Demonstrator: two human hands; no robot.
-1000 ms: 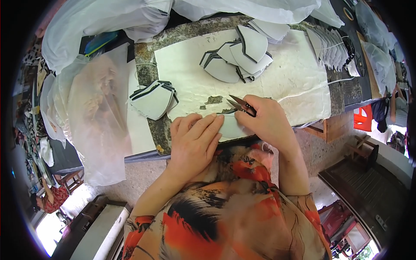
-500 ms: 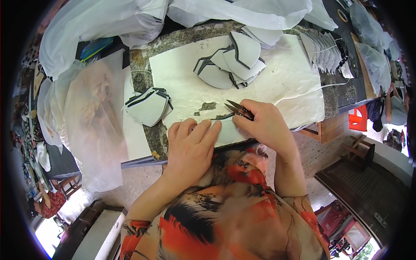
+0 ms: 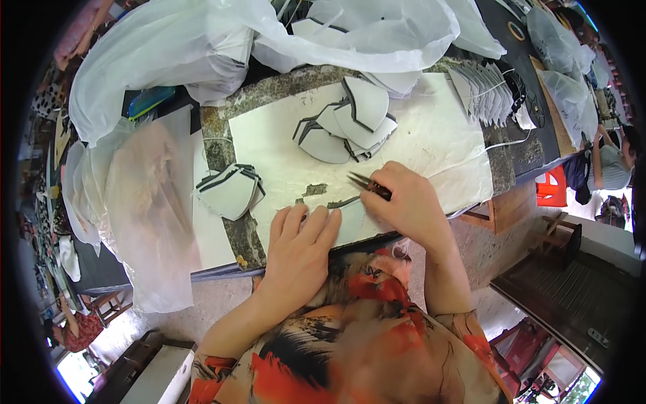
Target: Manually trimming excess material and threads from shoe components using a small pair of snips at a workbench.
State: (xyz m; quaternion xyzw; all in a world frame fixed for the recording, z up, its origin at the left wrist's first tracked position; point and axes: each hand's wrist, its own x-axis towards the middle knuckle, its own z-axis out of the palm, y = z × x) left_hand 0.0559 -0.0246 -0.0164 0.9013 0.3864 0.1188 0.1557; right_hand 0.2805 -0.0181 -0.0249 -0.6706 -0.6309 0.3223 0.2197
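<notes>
My left hand [image 3: 299, 246] lies with its fingers stretched over a pale, dark-edged cut piece [image 3: 348, 219] at the table's near edge. Part of that piece is hidden under the fingers. Between the thumb and fingers of my right hand [image 3: 412, 205] are small dark snips [image 3: 370, 185], their blades pointing up and left. The right thumb is close to the piece's dark edge strip. Beyond my hands, a loose pile of similar pieces [image 3: 363, 108] rests on a white sheet [image 3: 431, 155]. A smaller stack [image 3: 232, 192] sits to the left of my left hand.
Translucent plastic bags [image 3: 155, 202] drape over the table's left side and far edge. At the far right stands a fanned row of pale pieces [image 3: 480, 91] beside a white cord [image 3: 508, 143]. Under the table's right end is a red stool [image 3: 552, 186]. Another person [image 3: 612, 158] is farther right.
The view has shifted, so the table appears lower. Relative to the sheet, my right hand with the snips has moved slightly away from me and right. My left hand stays on the piece.
</notes>
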